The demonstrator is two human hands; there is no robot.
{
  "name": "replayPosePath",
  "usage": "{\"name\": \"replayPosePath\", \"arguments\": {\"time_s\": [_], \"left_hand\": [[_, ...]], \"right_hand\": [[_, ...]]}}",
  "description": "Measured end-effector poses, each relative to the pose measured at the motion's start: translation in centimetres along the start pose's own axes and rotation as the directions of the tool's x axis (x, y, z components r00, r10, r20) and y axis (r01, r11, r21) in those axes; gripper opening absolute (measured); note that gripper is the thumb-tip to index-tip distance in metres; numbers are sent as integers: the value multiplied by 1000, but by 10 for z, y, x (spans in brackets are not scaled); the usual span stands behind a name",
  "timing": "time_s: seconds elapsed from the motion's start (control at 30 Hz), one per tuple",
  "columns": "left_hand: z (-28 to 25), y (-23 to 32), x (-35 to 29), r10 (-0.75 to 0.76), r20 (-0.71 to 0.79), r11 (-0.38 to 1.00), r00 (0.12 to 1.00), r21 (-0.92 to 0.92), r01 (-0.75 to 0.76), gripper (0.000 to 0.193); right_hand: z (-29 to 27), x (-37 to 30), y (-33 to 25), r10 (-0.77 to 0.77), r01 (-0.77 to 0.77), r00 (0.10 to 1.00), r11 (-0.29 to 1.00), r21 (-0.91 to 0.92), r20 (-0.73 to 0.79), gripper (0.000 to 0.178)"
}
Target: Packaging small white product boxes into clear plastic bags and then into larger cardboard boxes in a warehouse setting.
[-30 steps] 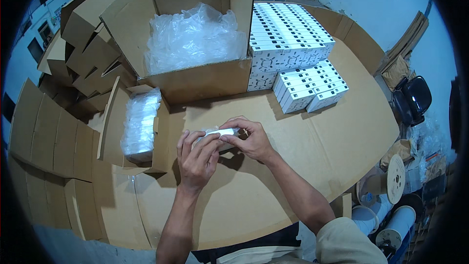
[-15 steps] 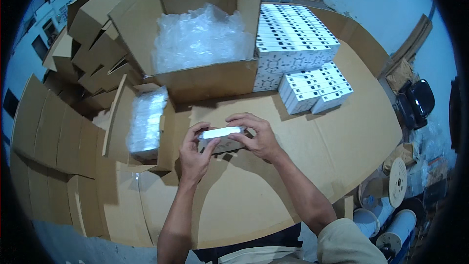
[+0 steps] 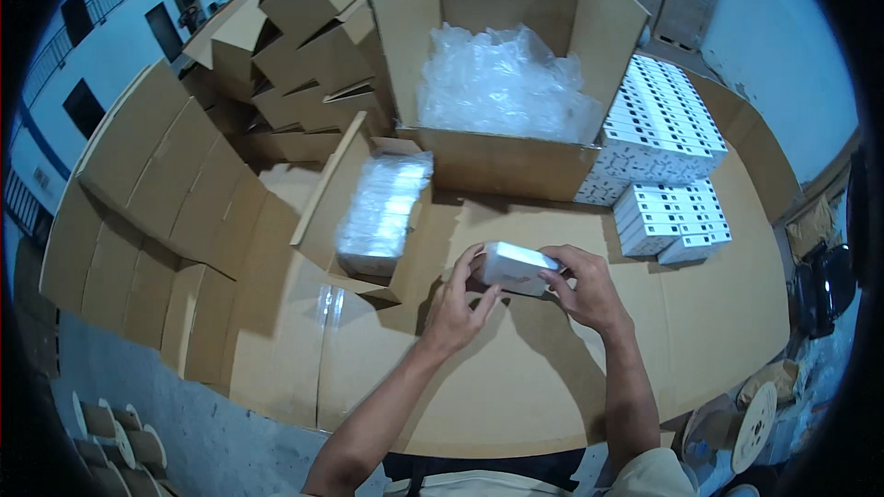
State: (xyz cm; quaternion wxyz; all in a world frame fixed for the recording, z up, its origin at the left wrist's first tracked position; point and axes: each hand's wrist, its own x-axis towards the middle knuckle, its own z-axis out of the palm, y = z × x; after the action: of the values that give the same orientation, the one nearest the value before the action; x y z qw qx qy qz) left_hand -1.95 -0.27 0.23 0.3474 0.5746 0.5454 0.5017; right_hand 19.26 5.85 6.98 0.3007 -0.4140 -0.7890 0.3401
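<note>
A small white box (image 3: 517,269) with a glossy, film-like surface is held just above the cardboard-covered table, its broad side partly in view. My right hand (image 3: 589,290) grips its right end, with the thumb on the front face and the fingers behind. Curled round the left end is my left hand (image 3: 453,313), fingers at the back corner and thumb near the lower edge. To the left of my hands, an open carton (image 3: 414,262) contains a row of film-wrapped packs (image 3: 382,212) standing close together.
A large open carton (image 3: 516,166) full of clear plastic bags (image 3: 506,83) stands behind. Stacked white patterned boxes (image 3: 663,120) and a smaller stack (image 3: 672,216) are at the right. Empty cartons (image 3: 313,55) pile up at the back left; upright cardboard (image 3: 157,193) edges the left side.
The view has swung left, so the scene sits further right. The white box has been tilted in my hands, and my left thumb has moved down from its top to its lower edge.
</note>
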Motion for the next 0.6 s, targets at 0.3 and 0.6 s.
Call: {"name": "replayPosePath", "arguments": {"time_s": [0.3, 0.6], "left_hand": [[-50, 17, -99, 63, 183, 718, 981, 675, -172, 61], [-65, 27, -126, -3, 115, 709, 993, 701, -79, 49]], "right_hand": [[46, 23, -14, -87, 164, 978, 879, 448, -188, 32], [127, 46, -59, -180, 328, 943, 650, 686, -281, 30]]}}
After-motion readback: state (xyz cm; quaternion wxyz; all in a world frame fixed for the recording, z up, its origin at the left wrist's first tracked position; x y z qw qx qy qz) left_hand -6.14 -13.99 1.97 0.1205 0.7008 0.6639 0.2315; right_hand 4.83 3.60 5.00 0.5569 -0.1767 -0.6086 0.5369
